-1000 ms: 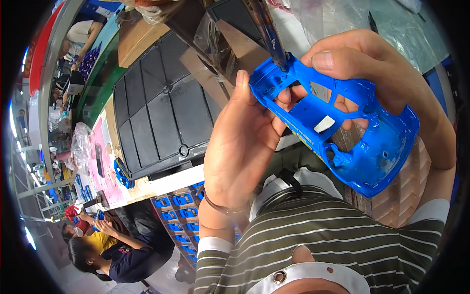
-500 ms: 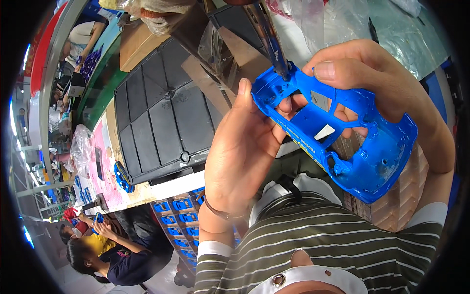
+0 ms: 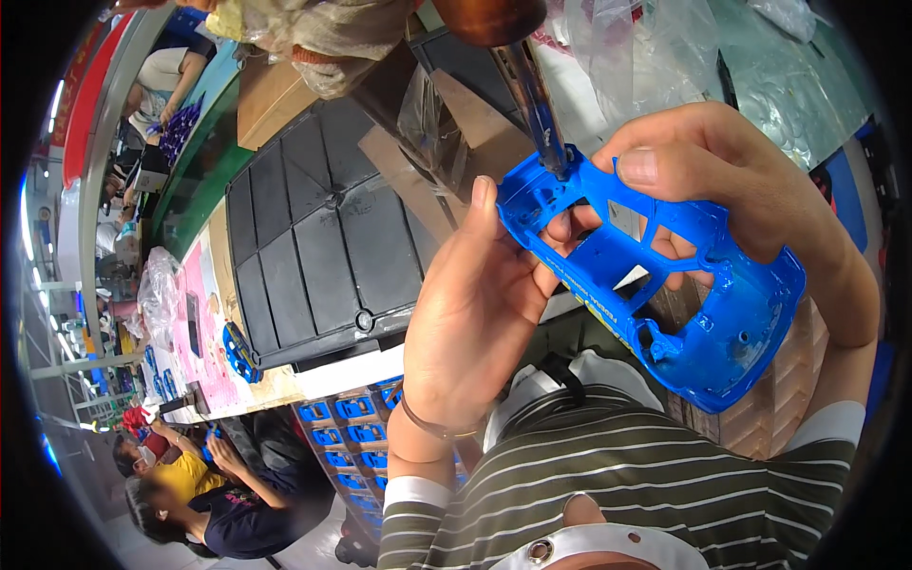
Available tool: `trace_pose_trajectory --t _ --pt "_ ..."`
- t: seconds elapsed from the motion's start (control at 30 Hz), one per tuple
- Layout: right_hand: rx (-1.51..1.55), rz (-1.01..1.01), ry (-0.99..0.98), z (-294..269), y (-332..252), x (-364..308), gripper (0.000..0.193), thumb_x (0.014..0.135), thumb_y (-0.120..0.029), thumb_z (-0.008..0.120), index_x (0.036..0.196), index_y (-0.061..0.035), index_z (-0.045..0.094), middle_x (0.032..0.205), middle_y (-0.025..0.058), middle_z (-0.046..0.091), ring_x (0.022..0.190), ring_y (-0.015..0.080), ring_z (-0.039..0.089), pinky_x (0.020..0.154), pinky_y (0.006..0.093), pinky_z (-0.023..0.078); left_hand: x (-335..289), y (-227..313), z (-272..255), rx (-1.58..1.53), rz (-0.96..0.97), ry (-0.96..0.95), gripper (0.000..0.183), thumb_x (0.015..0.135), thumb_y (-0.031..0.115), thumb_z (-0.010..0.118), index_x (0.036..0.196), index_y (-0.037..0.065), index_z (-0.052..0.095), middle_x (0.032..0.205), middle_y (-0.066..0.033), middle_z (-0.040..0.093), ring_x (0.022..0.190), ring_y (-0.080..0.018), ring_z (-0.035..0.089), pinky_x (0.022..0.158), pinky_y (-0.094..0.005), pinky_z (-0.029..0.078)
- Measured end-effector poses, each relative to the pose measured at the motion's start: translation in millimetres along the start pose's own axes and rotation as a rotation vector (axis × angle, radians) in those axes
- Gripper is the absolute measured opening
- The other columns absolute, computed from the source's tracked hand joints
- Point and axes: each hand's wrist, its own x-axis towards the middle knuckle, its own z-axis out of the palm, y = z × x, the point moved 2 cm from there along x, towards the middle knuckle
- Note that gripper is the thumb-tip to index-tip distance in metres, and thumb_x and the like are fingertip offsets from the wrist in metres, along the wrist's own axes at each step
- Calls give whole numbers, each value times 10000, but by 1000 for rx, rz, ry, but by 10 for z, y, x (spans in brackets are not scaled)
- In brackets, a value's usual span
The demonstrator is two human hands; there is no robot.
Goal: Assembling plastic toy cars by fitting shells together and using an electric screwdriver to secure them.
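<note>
Lower in view than a second ago, the blue car shell [image 3: 608, 256] sits between my hands; my left hand [image 3: 475, 294] is clamped on its left end, fingers beneath; my right hand [image 3: 727, 171] pinches its upper edge; a dark rod [image 3: 534, 100] reaches into its upper left corner.

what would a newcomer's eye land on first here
First, the bright blue shell, right of centre, in the left hand and right hand. Then the metal tool slanting in from the top, its tip at the shell's upper-left end. Left of the hands lies a broad black panel.
</note>
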Motion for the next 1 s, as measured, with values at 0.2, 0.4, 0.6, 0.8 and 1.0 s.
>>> trace_pose_trajectory --t 0.2,0.4,0.6,0.8,1.0 --pt "8 -19 -4 -1 11 10 347 823 -239 523 911 87 603 643 70 598 487 57 524 424 180 417 6 2 -56 16 -7 -52 396 942 367 419 952 -5 555 920 -90 595 925 -184 554 866 -299 422" --pt "65 6 -17 3 4 9 371 812 -256 530 914 94 600 700 89 621 514 69 541 456 197 444 8 -6 -41 -8 -46 49 415 944 378 407 942 -6 564 918 -92 594 914 -177 551 856 -296 425" --pt "21 -17 -21 -13 -10 18 361 817 -248 529 914 93 601 727 100 624 544 85 562 472 199 453 4 12 -13 3 -40 65 419 944 378 406 968 -10 565 923 -95 599 922 -187 557 855 -304 424" --pt "-10 32 0 -27 64 95 372 815 -285 538 901 70 610 758 93 621 644 101 581 575 222 468 36 24 -42 72 -6 21 393 952 341 399 997 -16 556 930 -100 603 952 -206 561 866 -329 435" --pt "-27 -4 12 19 113 -59 370 815 -322 547 883 36 611 754 57 603 671 74 554 606 207 444 10 -17 -59 138 -103 -62 339 958 226 348 1103 -52 475 966 -122 584 881 -189 587 827 -326 496"
